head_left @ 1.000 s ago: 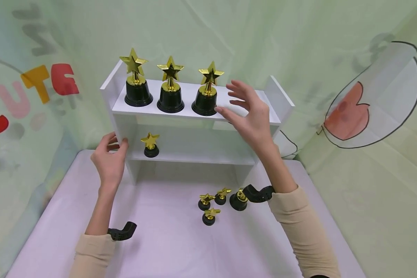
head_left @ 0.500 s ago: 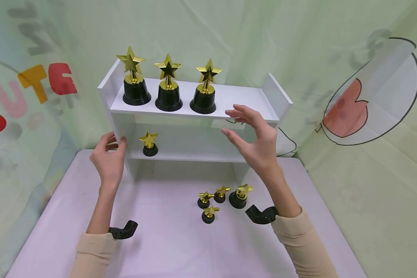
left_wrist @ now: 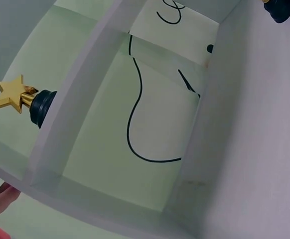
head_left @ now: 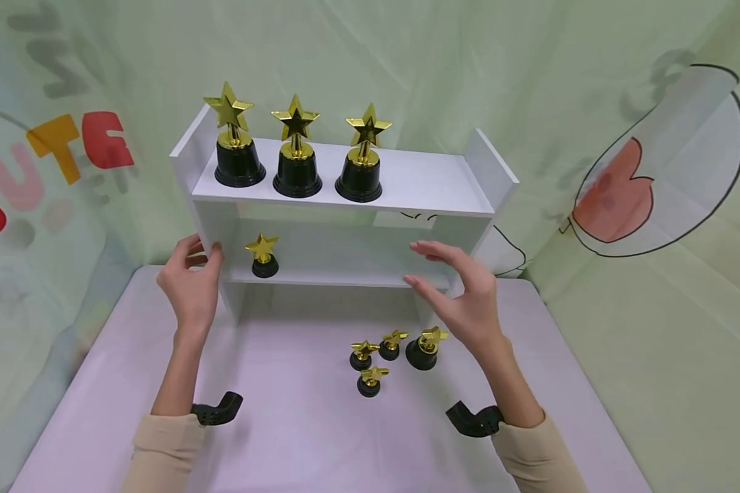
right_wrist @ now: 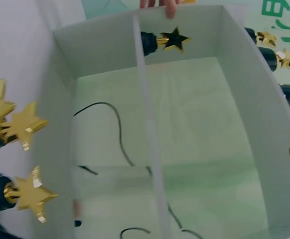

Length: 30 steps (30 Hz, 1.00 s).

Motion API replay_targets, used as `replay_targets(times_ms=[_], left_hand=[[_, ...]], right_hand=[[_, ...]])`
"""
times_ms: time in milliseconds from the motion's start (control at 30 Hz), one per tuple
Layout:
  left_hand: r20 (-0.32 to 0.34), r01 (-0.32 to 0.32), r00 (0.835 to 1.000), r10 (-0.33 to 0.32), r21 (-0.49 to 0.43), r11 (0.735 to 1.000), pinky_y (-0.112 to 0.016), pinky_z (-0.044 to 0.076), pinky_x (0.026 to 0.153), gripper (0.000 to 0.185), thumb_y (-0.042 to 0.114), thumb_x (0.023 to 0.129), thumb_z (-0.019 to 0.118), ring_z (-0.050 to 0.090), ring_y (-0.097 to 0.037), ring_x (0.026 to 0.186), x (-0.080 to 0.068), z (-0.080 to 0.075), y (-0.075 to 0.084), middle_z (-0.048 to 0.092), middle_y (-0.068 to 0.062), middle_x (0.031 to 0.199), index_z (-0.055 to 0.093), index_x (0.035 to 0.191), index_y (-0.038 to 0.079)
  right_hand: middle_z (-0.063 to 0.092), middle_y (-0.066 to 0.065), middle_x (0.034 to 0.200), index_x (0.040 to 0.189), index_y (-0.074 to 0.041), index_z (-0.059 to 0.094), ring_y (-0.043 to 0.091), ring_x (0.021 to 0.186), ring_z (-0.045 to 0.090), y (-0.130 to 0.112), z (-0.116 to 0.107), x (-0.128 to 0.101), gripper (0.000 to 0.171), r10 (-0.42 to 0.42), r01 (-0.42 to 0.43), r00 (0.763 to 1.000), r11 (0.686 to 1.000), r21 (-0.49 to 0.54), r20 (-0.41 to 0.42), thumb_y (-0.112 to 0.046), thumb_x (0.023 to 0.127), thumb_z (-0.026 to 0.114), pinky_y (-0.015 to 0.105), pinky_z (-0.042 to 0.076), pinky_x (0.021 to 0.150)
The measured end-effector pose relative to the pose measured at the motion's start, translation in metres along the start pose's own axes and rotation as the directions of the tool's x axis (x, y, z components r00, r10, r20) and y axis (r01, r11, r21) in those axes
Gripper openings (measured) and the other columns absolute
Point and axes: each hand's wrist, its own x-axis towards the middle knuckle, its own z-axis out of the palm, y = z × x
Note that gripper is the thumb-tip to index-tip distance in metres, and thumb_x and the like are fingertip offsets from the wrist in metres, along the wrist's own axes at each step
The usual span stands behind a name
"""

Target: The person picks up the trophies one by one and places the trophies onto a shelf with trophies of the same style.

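A white two-tier shelf (head_left: 345,205) stands on the table. My left hand (head_left: 191,291) grips its left side panel, thumb on the front edge and fingers around the outside. My right hand (head_left: 469,298), with nothing in it, hovers before the right end of the middle board, thumb and fingers spread apart. Three large gold star trophies (head_left: 296,147) on black bases stand along the top board. One small star trophy (head_left: 264,255) sits at the left of the middle board. On the table below my right hand are several more, including a larger trophy (head_left: 424,348) and a small trophy (head_left: 370,382).
The table (head_left: 321,438) has a pale lilac cloth. Light green curtain (head_left: 530,82) hangs behind and on both sides, with coloured letters (head_left: 107,140) at left and a heart drawing (head_left: 617,195) at right. A black wrist camera (head_left: 218,409) sits on each forearm.
My right hand has dropped from beside the rightmost large trophy on the top board to the level of the middle board. The left hand keeps its hold on the side panel.
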Motion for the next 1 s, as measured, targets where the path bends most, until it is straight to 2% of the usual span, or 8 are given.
replay_targets(times_ms=[233,467,700,900,1000], left_hand=[[0.003,0.001,1.000,-0.001,0.000,1.000,-0.015,0.047,0.067,0.027,0.021,0.096,0.069,0.059,-0.003,0.078,-0.001,-0.001,-0.001,0.074,-0.016,0.105,0.076,0.118,0.005],[-0.001,-0.015,1.000,0.015,-0.009,1.000,-0.015,0.047,0.066,0.026,0.019,0.096,0.069,0.059,-0.002,0.077,0.001,0.000,-0.001,0.074,-0.016,0.103,0.076,0.117,0.005],[0.011,-0.020,1.000,0.020,-0.001,1.000,-0.015,0.047,0.067,0.027,0.020,0.097,0.069,0.058,-0.003,0.079,0.000,-0.001,0.000,0.074,-0.016,0.106,0.075,0.119,0.005],[0.010,-0.019,1.000,0.019,-0.005,1.000,-0.015,0.047,0.067,0.026,0.019,0.097,0.069,0.059,-0.003,0.078,0.001,-0.001,0.001,0.074,-0.017,0.105,0.075,0.118,0.005],[0.009,-0.018,1.000,0.018,-0.009,1.000,-0.015,0.047,0.068,0.026,0.018,0.096,0.069,0.059,-0.004,0.077,0.001,-0.001,0.001,0.074,-0.017,0.105,0.076,0.117,0.005]], right_hand=[[0.076,0.012,0.118,0.125,-0.004,0.071,0.030,0.107,0.071,0.015,-0.002,-0.030,0.055,0.057,-0.056,0.997,0.998,-0.017,0.051,0.004,0.073,0.089,0.023,0.051,0.101],[0.075,0.011,0.120,0.126,-0.005,0.072,0.022,0.111,0.069,0.028,-0.003,-0.052,0.056,0.150,-0.150,0.987,0.989,0.006,0.064,0.006,0.074,0.088,0.019,0.049,0.102],[0.074,0.014,0.120,0.126,-0.004,0.071,0.000,0.114,0.065,0.032,-0.002,-0.066,0.058,0.173,-0.174,0.983,0.985,0.009,0.060,0.008,0.072,0.087,0.018,0.049,0.100],[0.073,0.010,0.124,0.128,-0.008,0.070,-0.004,0.112,0.063,0.040,-0.001,-0.082,0.056,0.262,-0.260,0.962,0.965,-0.034,0.078,0.002,0.076,0.087,0.013,0.047,0.100],[0.073,0.009,0.125,0.128,-0.009,0.070,-0.007,0.112,0.061,0.046,0.000,-0.092,0.053,0.333,-0.332,0.938,0.943,-0.024,0.092,0.000,0.079,0.087,0.011,0.047,0.099]])
